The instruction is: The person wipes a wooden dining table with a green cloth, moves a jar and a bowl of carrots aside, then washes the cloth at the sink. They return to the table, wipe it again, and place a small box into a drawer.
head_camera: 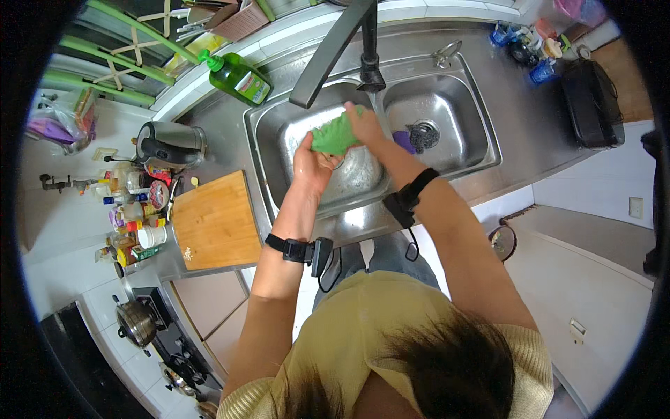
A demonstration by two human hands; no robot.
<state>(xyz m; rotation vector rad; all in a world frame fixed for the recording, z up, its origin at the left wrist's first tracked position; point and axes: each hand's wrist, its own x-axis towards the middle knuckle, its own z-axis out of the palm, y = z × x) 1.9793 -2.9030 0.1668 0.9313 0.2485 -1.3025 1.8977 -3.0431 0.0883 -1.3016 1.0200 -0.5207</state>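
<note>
A green cloth is stretched between my two hands above the left basin of a double stainless-steel sink. My left hand grips its left and lower side, thumb up on the near edge. At the cloth's right end, my right hand has hold of it, the fingers partly hidden behind the fabric. Overhead, a dark square-edged faucet reaches across the left basin. The right basin holds a purple cloth and a dark mesh scourer by its drain.
A green pump bottle stands behind the sink's left corner. Left of the basins are an electric kettle, a wooden cutting board and several condiment jars. A black case sits on the right counter. Pots rest on the stove.
</note>
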